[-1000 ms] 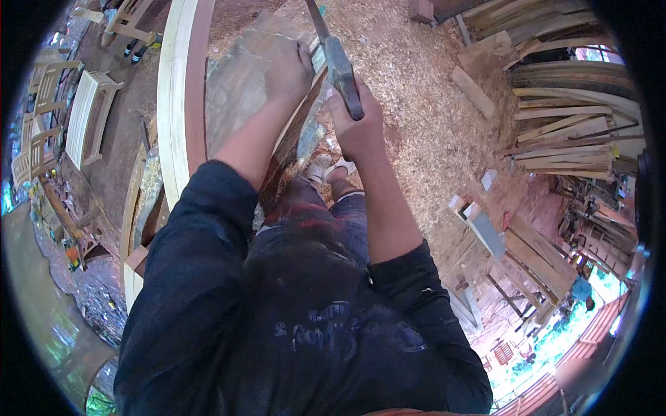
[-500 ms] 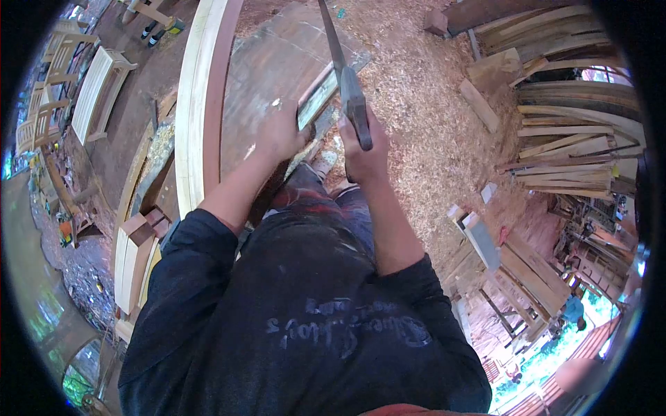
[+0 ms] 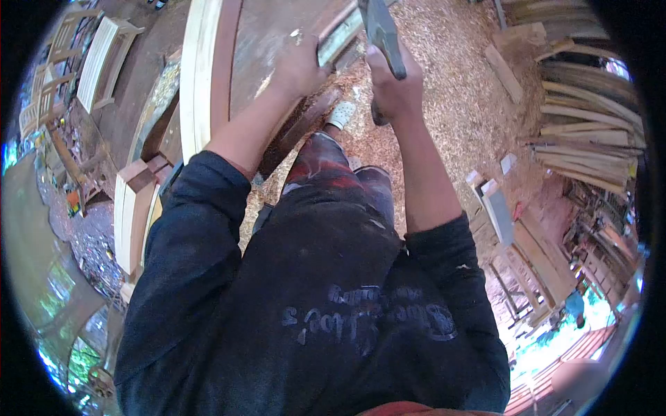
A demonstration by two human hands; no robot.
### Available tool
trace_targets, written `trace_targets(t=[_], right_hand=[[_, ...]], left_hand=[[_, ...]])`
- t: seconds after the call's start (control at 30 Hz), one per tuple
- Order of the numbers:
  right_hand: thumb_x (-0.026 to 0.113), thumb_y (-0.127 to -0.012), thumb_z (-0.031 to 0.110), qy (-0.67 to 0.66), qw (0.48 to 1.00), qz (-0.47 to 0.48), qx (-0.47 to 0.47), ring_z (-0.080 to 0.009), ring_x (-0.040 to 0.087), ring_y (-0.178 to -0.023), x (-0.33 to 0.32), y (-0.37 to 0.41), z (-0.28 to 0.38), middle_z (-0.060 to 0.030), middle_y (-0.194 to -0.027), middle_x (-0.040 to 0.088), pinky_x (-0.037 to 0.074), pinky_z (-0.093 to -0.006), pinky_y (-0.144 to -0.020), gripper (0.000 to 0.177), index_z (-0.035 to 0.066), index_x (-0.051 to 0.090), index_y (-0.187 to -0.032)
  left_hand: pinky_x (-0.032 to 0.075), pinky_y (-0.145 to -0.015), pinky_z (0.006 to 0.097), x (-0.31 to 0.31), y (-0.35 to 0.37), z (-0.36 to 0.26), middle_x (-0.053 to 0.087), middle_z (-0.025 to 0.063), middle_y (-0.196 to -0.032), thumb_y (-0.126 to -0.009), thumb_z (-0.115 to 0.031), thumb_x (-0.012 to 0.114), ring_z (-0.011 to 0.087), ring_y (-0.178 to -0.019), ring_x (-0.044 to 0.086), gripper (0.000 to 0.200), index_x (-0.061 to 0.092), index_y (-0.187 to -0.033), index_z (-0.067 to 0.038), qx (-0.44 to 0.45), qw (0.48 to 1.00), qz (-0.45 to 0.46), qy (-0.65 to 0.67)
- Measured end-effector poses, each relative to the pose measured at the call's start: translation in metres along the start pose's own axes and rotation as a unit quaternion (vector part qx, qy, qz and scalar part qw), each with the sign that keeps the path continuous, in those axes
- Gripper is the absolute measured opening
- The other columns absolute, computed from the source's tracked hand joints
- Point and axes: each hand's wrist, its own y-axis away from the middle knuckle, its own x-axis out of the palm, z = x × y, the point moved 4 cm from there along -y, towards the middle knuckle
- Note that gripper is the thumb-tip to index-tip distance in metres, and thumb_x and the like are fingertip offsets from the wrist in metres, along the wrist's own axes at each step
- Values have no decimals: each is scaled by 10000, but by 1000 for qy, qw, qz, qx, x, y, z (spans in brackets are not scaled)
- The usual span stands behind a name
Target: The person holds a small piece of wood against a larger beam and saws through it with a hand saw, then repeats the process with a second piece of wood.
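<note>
My right hand (image 3: 399,87) is wrapped round the handle of a saw (image 3: 381,35) near the top centre; the rest of the blade lies beyond the frame's top edge. To its left, my left hand (image 3: 300,68) rests at the end of a wooden piece (image 3: 341,38) with a pale top edge, fingers bent against it. A dark reddish beam (image 3: 295,128) runs below my left hand, beside my leg. Left of my left forearm stand long pale curved boards (image 3: 201,76).
Stacked planks (image 3: 590,132) lie at the right. Wood shavings (image 3: 444,83) cover the ground. A slatted bench (image 3: 107,62) stands at the upper left, squared timber blocks (image 3: 135,208) at the left, and a low bench with boards (image 3: 541,256) at the lower right.
The view has shifted, and both hands now appear higher and further right. The saw's blade, largely visible before, now mostly leaves the top of the frame. Both hands keep their holds.
</note>
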Motion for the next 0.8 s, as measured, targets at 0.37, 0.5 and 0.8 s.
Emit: trace_targets(t=[0.37, 0.5, 0.8], right_hand=[[634, -1087, 209, -68, 993, -28, 97, -68, 500, -576, -11, 107, -9, 16, -715, 548, 409, -257, -523, 155, 54, 647, -1096], [626, -1084, 181, -84, 990, 6, 117, -44, 487, -598, -9, 98, -7, 28, -768, 542, 403, -239, -524, 168, 42, 641, -1178], [652, -1050, 187, -63, 993, -9, 95, -39, 499, -664, 8, 49, -2, 50, -807, 556, 409, -240, -585, 264, 38, 652, -1268]], left_hand=[[604, -890, 523, 18, 94, -31, 770, 227, -1128, -922, -155, 632, 408, -1037, 758, 339, 639, -1253, -87, -84, 990, 60, 95], [608, -858, 516, 1, 85, -31, 765, 205, -1156, -904, -130, 638, 381, -1034, 768, 377, 602, -1274, -69, -91, 988, 97, 74], [599, -880, 525, -17, 45, -23, 756, 247, -1135, -902, -118, 634, 409, -1051, 759, 362, 578, -1243, -9, -69, 993, 66, 69]])
